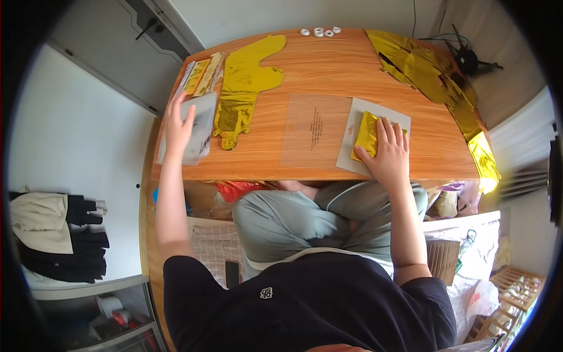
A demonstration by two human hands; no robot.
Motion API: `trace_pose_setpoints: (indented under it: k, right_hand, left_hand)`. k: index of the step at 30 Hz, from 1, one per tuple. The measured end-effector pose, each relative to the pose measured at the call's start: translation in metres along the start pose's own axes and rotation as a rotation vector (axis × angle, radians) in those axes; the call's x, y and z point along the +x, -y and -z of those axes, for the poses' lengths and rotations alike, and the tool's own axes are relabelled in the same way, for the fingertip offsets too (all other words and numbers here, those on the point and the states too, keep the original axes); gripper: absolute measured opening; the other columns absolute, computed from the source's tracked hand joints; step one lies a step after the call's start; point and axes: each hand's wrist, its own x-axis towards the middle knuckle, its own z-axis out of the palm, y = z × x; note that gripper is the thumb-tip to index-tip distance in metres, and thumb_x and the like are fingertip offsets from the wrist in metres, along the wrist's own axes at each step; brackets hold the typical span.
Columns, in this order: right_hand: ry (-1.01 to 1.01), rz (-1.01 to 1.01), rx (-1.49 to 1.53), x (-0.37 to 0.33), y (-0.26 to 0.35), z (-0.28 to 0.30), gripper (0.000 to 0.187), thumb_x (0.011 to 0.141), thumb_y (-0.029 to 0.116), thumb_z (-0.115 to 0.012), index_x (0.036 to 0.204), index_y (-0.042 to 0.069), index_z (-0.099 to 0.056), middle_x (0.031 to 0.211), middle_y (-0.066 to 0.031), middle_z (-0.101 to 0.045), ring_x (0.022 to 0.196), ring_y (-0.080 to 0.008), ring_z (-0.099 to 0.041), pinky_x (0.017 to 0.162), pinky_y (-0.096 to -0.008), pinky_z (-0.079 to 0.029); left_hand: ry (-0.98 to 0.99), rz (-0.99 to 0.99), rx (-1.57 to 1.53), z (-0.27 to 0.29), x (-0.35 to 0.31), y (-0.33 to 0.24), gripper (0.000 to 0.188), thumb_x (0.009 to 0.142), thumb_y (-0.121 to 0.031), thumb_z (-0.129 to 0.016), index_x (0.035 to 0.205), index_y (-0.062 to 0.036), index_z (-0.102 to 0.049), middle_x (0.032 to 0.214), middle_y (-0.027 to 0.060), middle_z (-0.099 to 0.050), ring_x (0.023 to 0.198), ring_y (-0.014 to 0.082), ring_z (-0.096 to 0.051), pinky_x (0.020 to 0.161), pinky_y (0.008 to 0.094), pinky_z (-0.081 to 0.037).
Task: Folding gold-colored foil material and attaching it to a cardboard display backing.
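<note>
My left hand (178, 129) reaches over the left side of the table, its fingers apart and holding nothing. Beneath and beside it lies a stack of clear plastic bags (204, 126). On the right, my right hand (388, 154) lies flat with fingers stretched over a folded gold foil piece (366, 136), pressing on it. That foil rests on a pale grey card (350, 158), set at a slight angle. Left of the card, a clear printed plastic bag (299, 132) lies flat on the wood. A flat gold foil balloon (249, 64) is spread between the bag stack and the middle.
The wooden table (328, 70) carries more gold foil (437, 76) along its right side, hanging over the front corner. Several small white rolls (318, 31) line the back edge. Flat packets (202, 73) lie back left. A black stand-like object (466, 58) is back right.
</note>
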Motion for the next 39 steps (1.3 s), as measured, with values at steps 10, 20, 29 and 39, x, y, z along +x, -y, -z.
trace_pose_setpoints:
  k: [10,20,29,39]
  right_hand:
    - [-0.021,-0.017,0.003,-0.003,-0.002,-0.002,0.095,0.089,0.067,-0.068,0.156,0.004,-0.047,0.161,-0.0127,-0.047,0.152,-0.0385,-0.036,0.127,-0.0518,-0.025]
    - [-0.020,0.054,0.007,-0.002,-0.011,-0.001,0.094,0.088,0.068,-0.068,0.157,0.006,-0.047,0.161,-0.0126,-0.048,0.152,-0.0395,-0.038,0.126,-0.0526,-0.027]
    - [-0.020,0.112,0.032,0.001,-0.019,-0.006,0.091,0.092,0.068,-0.063,0.158,0.008,-0.045,0.162,-0.0136,-0.046,0.153,-0.0406,-0.036,0.127,-0.0521,-0.025]
    - [-0.030,0.125,0.056,0.000,-0.018,-0.009,0.053,0.104,0.045,-0.054,0.153,0.026,-0.055,0.161,-0.0140,-0.048,0.150,-0.0434,-0.039,0.125,-0.0532,-0.026]
  left_hand:
    - [0.626,-0.310,-0.014,-0.133,-0.028,-0.254,0.093,0.098,-0.078,-0.045,0.166,-0.0152,-0.031,0.173,0.0164,-0.025,0.161,0.0358,-0.019,0.129,0.0598,-0.017]
    - [0.663,-0.307,0.022,-0.140,-0.024,-0.255,0.094,0.094,-0.073,-0.058,0.167,-0.0219,-0.030,0.174,0.0140,-0.024,0.162,0.0355,-0.018,0.129,0.0588,-0.014]
    - [0.700,-0.474,0.164,-0.117,-0.006,-0.287,0.085,0.097,-0.063,-0.060,0.165,-0.0173,-0.036,0.173,0.0125,-0.028,0.161,0.0326,-0.021,0.129,0.0628,-0.010]
    - [0.605,-0.338,-0.069,-0.159,-0.029,-0.313,0.073,0.106,-0.051,-0.051,0.162,-0.0055,-0.037,0.170,0.0161,-0.034,0.159,0.0362,-0.027,0.128,0.0563,-0.023]
